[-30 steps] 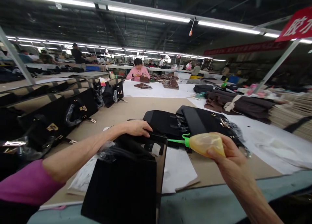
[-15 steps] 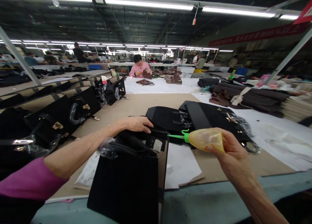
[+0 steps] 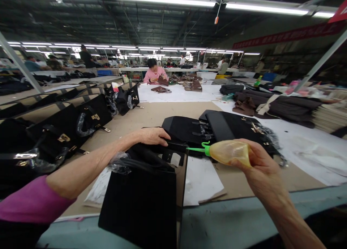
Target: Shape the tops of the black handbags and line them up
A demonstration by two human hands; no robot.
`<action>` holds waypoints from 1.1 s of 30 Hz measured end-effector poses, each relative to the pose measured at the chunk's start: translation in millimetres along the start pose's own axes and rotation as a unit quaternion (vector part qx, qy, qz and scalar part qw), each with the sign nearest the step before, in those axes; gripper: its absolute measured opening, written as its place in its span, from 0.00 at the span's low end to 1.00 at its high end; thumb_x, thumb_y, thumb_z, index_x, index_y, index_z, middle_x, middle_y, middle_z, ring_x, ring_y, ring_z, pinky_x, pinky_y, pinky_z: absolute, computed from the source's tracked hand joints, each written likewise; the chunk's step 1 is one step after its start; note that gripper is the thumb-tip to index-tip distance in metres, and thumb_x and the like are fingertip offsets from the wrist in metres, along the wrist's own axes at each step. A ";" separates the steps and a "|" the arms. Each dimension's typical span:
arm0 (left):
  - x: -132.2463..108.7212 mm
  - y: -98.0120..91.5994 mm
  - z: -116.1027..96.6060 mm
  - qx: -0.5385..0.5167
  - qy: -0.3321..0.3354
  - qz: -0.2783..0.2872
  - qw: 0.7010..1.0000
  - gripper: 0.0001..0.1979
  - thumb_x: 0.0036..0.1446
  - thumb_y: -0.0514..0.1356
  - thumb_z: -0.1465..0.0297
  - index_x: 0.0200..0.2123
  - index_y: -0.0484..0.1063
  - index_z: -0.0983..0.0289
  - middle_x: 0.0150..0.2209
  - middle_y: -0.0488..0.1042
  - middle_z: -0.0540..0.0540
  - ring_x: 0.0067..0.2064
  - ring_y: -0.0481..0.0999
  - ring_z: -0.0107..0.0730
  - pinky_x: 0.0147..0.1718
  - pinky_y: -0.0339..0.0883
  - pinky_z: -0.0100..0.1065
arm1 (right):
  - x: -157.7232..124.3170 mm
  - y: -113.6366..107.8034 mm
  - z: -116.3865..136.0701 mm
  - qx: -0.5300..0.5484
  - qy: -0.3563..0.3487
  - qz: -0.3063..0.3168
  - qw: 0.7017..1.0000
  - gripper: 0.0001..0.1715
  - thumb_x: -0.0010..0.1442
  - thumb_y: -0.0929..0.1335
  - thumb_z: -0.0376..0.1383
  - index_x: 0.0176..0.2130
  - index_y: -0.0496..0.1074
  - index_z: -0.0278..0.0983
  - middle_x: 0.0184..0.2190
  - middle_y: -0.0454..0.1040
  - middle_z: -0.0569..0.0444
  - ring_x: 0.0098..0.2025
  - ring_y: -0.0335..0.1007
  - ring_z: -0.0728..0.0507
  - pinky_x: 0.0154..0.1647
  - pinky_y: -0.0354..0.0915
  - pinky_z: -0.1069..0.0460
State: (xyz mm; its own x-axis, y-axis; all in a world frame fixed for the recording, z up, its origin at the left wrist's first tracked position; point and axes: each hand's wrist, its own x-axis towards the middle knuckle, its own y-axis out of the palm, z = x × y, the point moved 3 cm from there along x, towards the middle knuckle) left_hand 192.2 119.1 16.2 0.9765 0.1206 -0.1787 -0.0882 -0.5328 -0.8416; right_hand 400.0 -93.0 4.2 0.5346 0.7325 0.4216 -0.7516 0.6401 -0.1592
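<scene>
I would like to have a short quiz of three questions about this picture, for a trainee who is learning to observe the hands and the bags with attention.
1. What does the right hand hold?
A) scissors
B) a squeeze bottle with a green nozzle
C) a hammer

2. True or false: the left hand is gripping a second bottle.

3. Fill in the side: the standing bags with gold-coloured clasps are on the person's ____.

Key: 1: B. 2: False; the left hand is at the far side of the black bag in front of the person. 3: left.
</scene>
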 end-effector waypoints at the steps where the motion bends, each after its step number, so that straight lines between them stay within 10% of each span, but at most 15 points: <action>1: -0.3 -0.1 0.0 0.001 -0.003 -0.001 1.000 0.12 0.53 0.51 0.69 0.37 0.71 0.66 0.31 0.72 0.48 0.31 0.66 0.25 0.30 0.56 0.23 | -1.3 0.6 -1.2 -0.004 0.009 0.001 1.000 0.28 0.40 0.73 0.39 0.43 0.66 0.41 0.38 0.71 0.54 0.38 0.68 0.42 0.39 0.67 0.49; 33: 0.6 7.9 -6.1 0.007 -0.009 -0.017 1.000 0.12 0.52 0.52 0.71 0.38 0.72 0.65 0.31 0.72 0.48 0.31 0.65 0.24 0.31 0.55 0.24 | -47.5 4.5 -29.6 -0.007 0.116 0.061 0.991 0.28 0.38 0.74 0.39 0.41 0.67 0.40 0.35 0.72 0.55 0.36 0.69 0.42 0.38 0.68 0.49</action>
State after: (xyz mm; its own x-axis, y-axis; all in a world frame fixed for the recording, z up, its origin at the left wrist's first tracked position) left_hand 193.2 109.9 12.5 0.9751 0.1549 -0.1587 -0.0570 -0.5168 -0.8542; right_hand 382.6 -118.0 -43.0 0.5164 0.8368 0.1819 -0.8110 0.5461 -0.2101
